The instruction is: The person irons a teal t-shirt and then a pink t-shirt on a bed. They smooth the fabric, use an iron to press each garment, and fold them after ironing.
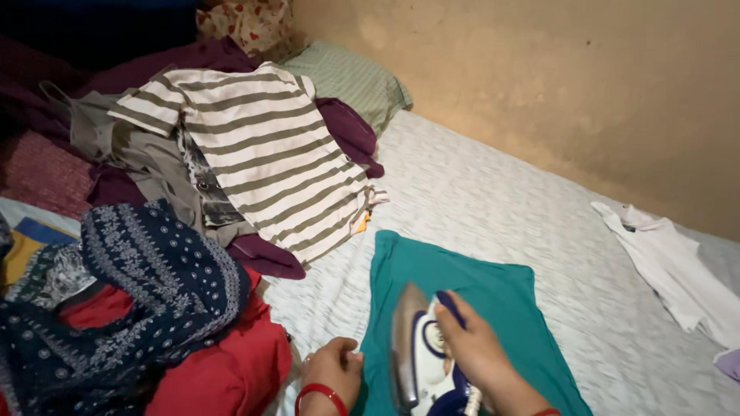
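Tan plaster wall [555, 69] behind pale patterned bedsheet [493, 200].

Home bedroom: bed [493, 192], pillow [354, 77], clothes [262, 154]

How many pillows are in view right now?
1: a green checked pillow lies at the far end of the bed against the wall, behind the striped shirt. More could be hidden under the clothes pile on the left.
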